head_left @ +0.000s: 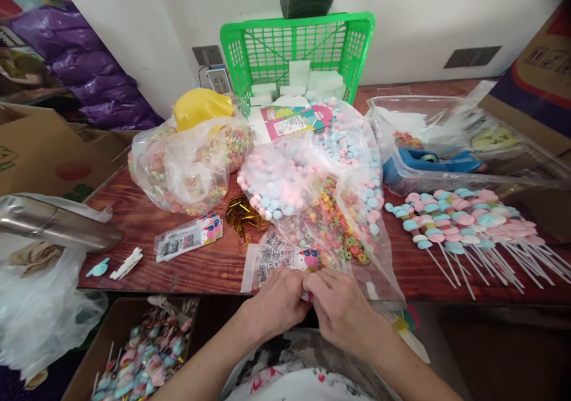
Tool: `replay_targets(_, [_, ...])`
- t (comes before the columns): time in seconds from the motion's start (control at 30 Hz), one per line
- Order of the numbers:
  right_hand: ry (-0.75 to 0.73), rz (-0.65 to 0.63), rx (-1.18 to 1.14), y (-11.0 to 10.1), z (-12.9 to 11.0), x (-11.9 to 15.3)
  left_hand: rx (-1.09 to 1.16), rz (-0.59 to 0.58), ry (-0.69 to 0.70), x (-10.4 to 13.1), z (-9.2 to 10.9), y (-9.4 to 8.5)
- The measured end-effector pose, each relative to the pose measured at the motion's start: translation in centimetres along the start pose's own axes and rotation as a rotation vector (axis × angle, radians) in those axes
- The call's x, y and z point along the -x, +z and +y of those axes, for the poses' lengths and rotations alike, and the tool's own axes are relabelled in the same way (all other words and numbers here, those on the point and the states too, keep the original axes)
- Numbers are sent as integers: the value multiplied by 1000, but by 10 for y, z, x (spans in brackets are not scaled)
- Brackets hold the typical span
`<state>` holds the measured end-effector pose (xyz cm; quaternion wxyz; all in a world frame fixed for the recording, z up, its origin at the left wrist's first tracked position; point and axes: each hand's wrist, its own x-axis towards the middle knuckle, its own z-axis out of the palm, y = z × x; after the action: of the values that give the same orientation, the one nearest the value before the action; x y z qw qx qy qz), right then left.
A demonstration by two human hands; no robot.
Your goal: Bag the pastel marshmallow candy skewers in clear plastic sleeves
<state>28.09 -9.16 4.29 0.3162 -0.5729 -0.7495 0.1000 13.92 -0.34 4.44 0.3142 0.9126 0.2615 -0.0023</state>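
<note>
My left hand and my right hand meet at the table's front edge, fingers curled and pressed together. A small whitish-pink bit shows between them, mostly hidden by the fingers. Just beyond lies a stack of printed plastic pouches. A transparent bag of colourful ring-shaped candies lies open past my right hand. Behind it are bags of pink and blue round candies. Gold twist ties lie left of these. Candy skewers on white sticks are piled at the right.
A green basket with white boxes stands at the back. On the right are a plastic bin and a blue tape dispenser. A steel flask lies left. Below the table, a carton holds wrapped candy skewers.
</note>
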Motion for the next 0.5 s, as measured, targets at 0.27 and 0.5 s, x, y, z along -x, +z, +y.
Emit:
replay_targets(0.27, [23,130,-160,-24,22,7,262,58,11,9,-7,-5])
replay_targets(0.5, [2,172,-217,-12,19,11,370,21,64,7,-6,-9])
